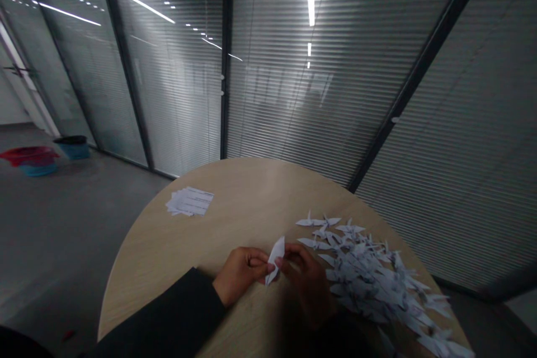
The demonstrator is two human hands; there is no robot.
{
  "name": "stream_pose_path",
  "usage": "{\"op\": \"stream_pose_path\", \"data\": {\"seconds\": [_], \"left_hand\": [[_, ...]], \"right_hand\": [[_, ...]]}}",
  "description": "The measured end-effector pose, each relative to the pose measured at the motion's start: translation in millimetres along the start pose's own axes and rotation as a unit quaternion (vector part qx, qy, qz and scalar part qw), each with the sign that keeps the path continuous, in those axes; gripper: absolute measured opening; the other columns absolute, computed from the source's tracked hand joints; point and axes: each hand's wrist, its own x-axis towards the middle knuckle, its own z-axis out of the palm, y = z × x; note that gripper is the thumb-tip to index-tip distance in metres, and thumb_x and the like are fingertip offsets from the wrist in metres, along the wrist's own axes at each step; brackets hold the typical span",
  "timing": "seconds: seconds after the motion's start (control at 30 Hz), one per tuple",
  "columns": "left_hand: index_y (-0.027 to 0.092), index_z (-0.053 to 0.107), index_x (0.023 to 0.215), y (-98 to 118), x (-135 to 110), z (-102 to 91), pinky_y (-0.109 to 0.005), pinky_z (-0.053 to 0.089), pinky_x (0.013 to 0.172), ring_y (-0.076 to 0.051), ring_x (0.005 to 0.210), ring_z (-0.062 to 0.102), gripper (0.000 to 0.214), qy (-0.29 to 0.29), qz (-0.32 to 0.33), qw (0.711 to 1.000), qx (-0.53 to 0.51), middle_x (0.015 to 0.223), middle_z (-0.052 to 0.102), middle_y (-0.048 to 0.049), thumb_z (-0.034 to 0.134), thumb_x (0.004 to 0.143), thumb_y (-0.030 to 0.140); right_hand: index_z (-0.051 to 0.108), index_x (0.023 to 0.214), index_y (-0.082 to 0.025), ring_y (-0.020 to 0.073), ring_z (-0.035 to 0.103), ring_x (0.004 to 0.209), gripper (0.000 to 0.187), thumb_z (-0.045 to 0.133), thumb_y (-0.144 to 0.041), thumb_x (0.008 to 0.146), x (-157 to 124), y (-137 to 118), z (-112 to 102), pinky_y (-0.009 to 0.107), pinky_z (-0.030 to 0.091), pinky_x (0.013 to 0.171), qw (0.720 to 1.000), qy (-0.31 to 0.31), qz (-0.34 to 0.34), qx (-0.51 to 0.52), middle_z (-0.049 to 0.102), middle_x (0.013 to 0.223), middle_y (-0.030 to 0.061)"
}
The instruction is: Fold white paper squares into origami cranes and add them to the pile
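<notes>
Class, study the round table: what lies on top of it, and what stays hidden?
On the table lie printed sheets and a heap of paper cranes. The left hand and right hand hold a folded paper. The tabletop under the heap cannot be seen.

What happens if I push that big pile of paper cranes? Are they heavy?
The paper cranes are thin folded paper, so they are probably very light and would likely slide easily. Their pointy wings could bend, and the loose pile might spread.

Glass partition walls [331, 78] with internal blinds — grey floor [79, 235] below (strip-light reflections [146, 6] across the glass)
</notes>
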Motion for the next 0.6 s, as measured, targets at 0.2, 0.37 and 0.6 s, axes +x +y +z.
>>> {"op": "stream_pose_path", "data": {"seconds": [0.2, 0.37, 0.6], "left_hand": [[0.011, 0.074, 0.071, -5.1, 2.5, -2.2, -0.025, 0.045, 0.059, -0.014, 0.056, 0.057, 0.046, -0.003, 0.010, 1.000, 0.028, 0.062, 0.068, -0.0042, 0.080, 0.056, 0.054], [0.010, 0.075, 0.073, -3.3, 1.6, -0.9, -0.026, 0.047, 0.061, -0.015, 0.058, 0.060, 0.051, -0.017, 0.000, 1.000, -0.006, 0.065, 0.070, -0.0060, 0.080, 0.054, 0.057], [0.011, 0.074, 0.068, 1.4, -0.5, 2.3, -0.028, 0.051, 0.064, -0.015, 0.058, 0.063, 0.049, -0.021, -0.028, 0.998, -0.059, 0.063, 0.070, -0.0054, 0.084, 0.050, 0.056]], "right_hand": [[0.068, 0.067, -0.022, 0.0198, 0.065, 0.066, 0.015, 0.069, -0.037, 0.068, 1.5, -4.8, -2.8, 0.029, 0.051, 0.063, 0.995, -0.002, -0.072, -0.067, 0.067, 0.067, 0.0009], [0.067, 0.066, -0.023, 0.0191, 0.065, 0.066, 0.016, 0.068, -0.036, 0.076, 2.5, -3.3, -5.1, 0.028, 0.053, 0.061, 0.973, 0.024, -0.205, -0.099, 0.067, 0.069, 0.0010], [0.067, 0.081, -0.026, 0.0191, 0.069, 0.077, 0.014, 0.056, -0.023, 0.089, 1.9, -6.5, -9.0, 0.033, 0.055, 0.072, 0.907, 0.010, -0.382, -0.175, 0.073, 0.081, 0.0008]]}}
